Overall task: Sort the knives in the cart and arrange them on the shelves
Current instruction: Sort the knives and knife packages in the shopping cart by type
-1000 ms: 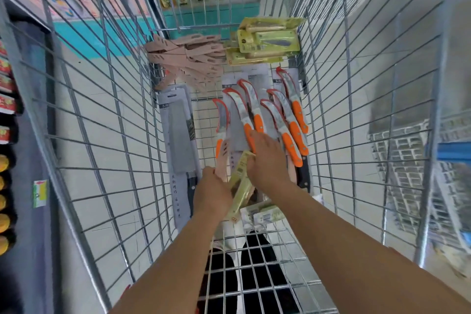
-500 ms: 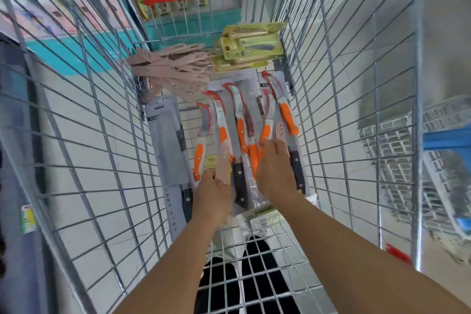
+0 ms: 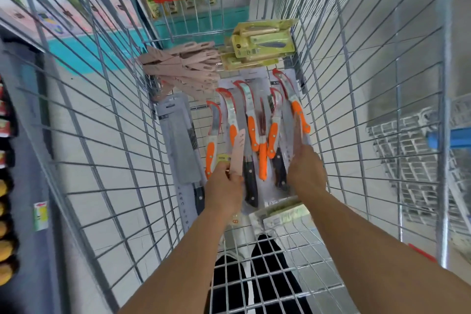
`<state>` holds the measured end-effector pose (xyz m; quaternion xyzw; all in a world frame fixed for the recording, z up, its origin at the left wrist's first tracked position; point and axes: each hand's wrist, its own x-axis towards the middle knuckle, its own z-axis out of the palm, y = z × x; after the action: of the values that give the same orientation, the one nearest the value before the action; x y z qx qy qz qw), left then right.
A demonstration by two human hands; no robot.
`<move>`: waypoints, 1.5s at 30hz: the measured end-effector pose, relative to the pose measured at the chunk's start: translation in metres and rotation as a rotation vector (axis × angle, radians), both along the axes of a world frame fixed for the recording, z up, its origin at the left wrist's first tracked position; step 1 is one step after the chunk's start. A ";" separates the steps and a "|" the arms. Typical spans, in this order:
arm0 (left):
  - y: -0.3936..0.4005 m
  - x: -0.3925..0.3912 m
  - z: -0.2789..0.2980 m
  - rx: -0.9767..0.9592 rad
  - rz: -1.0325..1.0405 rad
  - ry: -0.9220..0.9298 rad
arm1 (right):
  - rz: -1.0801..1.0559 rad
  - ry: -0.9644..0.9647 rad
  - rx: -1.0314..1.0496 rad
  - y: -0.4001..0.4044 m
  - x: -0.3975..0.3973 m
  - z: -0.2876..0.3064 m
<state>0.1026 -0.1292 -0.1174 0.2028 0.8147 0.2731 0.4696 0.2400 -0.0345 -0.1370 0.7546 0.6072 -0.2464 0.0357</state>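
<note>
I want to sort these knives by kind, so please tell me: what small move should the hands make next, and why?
Probably carry the pink knife that the left hand pinches forward to the pink pile at the cart's far end. That pile already holds the matching pieces, while this one stands alone over the orange-handled knives. The right hand reaches among those.

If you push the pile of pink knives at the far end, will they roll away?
Probably not: the pink knives look flat, so they would likely slide. They lie loosely crisscrossed, so the pile may scatter, and tips could poke through the wire cart.

packaging print blurred, no text legible
</note>
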 end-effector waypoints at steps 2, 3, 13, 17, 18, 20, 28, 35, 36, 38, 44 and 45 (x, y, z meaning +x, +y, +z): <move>0.004 0.000 0.006 0.040 0.077 -0.068 | 0.014 0.175 0.099 -0.002 -0.004 0.011; 0.007 0.000 0.009 0.057 0.128 -0.111 | 0.076 0.257 0.100 -0.005 -0.010 0.019; 0.053 -0.035 0.048 0.154 0.583 -0.425 | 0.524 0.694 -0.132 0.000 -0.096 0.066; 0.072 -0.056 0.041 0.157 0.763 -0.546 | 0.675 0.758 -0.188 0.019 -0.113 0.056; 0.077 -0.060 0.040 0.159 0.791 -0.571 | 0.716 0.722 -0.173 0.025 -0.118 0.050; 0.089 -0.067 0.036 0.159 0.822 -0.568 | 0.788 0.603 -0.160 0.043 -0.129 0.041; 0.141 -0.105 0.021 0.127 0.441 -0.056 | 1.158 0.221 0.077 0.130 -0.192 0.030; 0.096 -0.104 -0.012 -0.095 -0.136 0.366 | 1.341 0.094 0.344 0.171 -0.252 0.002; 0.091 -0.101 -0.017 -0.132 -0.206 0.371 | 1.363 0.084 0.351 0.174 -0.254 -0.007; 0.082 -0.096 -0.025 -0.196 -0.312 0.367 | 1.412 0.038 0.339 0.178 -0.255 -0.021; 0.071 -0.089 -0.036 -0.252 -0.470 0.376 | 1.392 -0.002 0.290 0.175 -0.253 -0.027; 0.069 -0.087 -0.035 -0.247 -0.459 0.378 | 1.348 0.019 0.290 0.171 -0.252 -0.025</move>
<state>0.0152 -0.0598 -0.1525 0.3698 0.8475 0.0166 0.3805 -0.0116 0.1364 -0.1620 0.2074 0.9709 -0.0935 0.0744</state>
